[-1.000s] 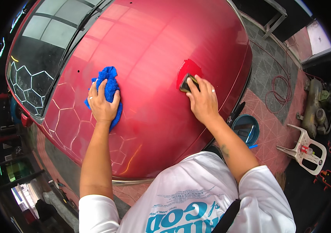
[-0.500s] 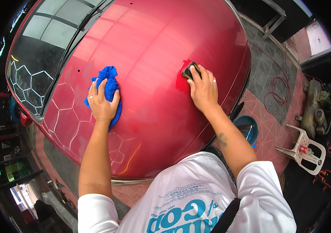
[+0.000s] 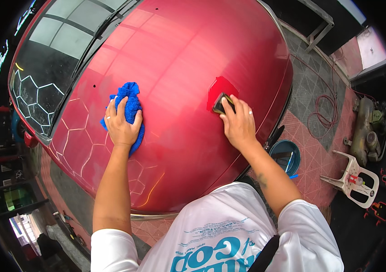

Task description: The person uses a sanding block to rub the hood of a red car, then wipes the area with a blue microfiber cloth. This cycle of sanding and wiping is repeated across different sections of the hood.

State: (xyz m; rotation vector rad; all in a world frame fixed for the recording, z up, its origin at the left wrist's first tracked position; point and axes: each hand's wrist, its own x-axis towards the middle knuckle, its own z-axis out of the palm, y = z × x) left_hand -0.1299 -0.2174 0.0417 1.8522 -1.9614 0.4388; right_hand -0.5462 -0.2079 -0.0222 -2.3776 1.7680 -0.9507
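A red car hood (image 3: 175,140) fills the middle of the view, hazy over much of its surface. On its left part my left hand (image 3: 122,126) presses a bumpy blue microfiber cloth (image 3: 131,106), fingers curled over it. Toward the hood's front, my right hand (image 3: 238,121) grips a small dark applicator block (image 3: 223,103) with a yellowish edge, its face against the paint. Just beyond the block lies a bright, glossy red patch (image 3: 221,87), deeper in colour than the hazy paint around it. The block's underside is hidden.
The windshield (image 3: 43,59) and a wiper (image 3: 88,47) border the hood at the left. On the tiled floor to the right stand a blue-green bucket (image 3: 298,156), a white plastic chair (image 3: 353,181) holding a bottle, a coiled hose (image 3: 322,113) and a compressor-like machine (image 3: 367,129).
My right hand has drawn the applicator block toward me, and the bright red patch shows more fully behind it. My left hand stays on the cloth, nearly in place.
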